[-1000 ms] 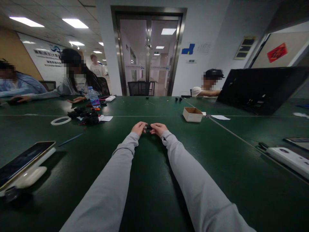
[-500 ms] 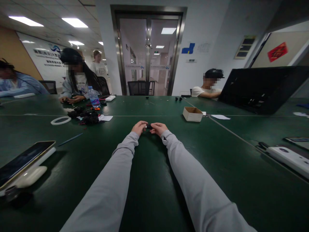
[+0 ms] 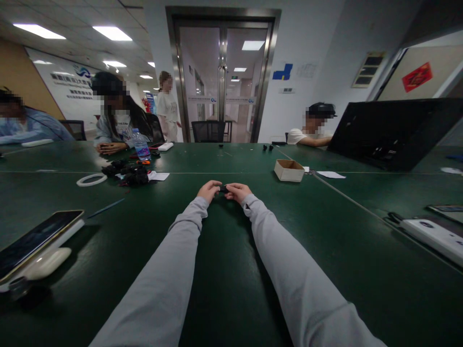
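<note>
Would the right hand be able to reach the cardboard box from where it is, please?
Probably yes: bare green table lies between the right hand and the cardboard box, but that hand is holding a small black part.

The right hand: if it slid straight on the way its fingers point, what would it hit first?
The right hand points inward, so it would first meet the small black part it already pinches, then the left hand just beyond.

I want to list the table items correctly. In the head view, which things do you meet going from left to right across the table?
Phone → white ring → water bottle → left hand → small black part → right hand → cardboard box → white device.
</note>
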Action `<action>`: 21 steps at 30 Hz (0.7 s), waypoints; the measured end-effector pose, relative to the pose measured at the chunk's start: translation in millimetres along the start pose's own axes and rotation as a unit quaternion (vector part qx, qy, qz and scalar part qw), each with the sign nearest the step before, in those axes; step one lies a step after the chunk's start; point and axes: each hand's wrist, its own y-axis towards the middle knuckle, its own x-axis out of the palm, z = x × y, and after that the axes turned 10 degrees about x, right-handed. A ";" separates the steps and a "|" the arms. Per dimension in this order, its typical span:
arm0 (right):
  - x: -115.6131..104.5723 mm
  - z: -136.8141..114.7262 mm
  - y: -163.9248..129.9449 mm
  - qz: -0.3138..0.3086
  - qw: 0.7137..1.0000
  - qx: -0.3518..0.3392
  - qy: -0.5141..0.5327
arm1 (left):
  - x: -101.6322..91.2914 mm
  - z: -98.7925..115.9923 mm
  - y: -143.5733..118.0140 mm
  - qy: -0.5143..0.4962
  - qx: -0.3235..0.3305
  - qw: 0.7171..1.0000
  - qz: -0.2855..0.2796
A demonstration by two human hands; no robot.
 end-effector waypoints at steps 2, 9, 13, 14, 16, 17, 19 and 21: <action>-0.1 -0.1 -0.4 -0.003 1.000 0.000 -0.003 | 0.3 -2.6 0.5 0.012 0.007 1.000 0.003; -0.4 -1.5 -2.8 -0.014 1.000 0.000 -0.004 | 2.1 -7.8 3.0 -0.022 -0.003 1.000 0.012; -1.2 -1.4 -2.3 -0.016 1.000 -0.004 -0.012 | 1.3 -3.7 0.7 -0.023 -0.004 1.000 0.000; -1.4 -1.4 -2.2 -0.016 1.000 -0.005 -0.013 | 1.0 -2.6 0.1 -0.027 -0.004 1.000 0.003; -1.7 -1.3 -2.1 -0.016 1.000 -0.007 -0.016 | 0.5 -1.0 -0.6 -0.033 -0.013 0.999 0.004; -1.8 -1.3 -2.2 -0.017 1.000 -0.008 -0.018 | 0.4 -0.6 -0.8 -0.032 -0.019 0.999 0.002; -2.1 -1.4 -2.6 -0.018 1.000 -0.010 -0.020 | 0.2 -0.5 -0.8 -0.026 -0.025 0.999 -0.002; -2.3 -1.5 -3.1 -0.020 1.000 -0.013 -0.018 | 0.3 -1.0 -0.8 -0.015 -0.018 1.000 0.003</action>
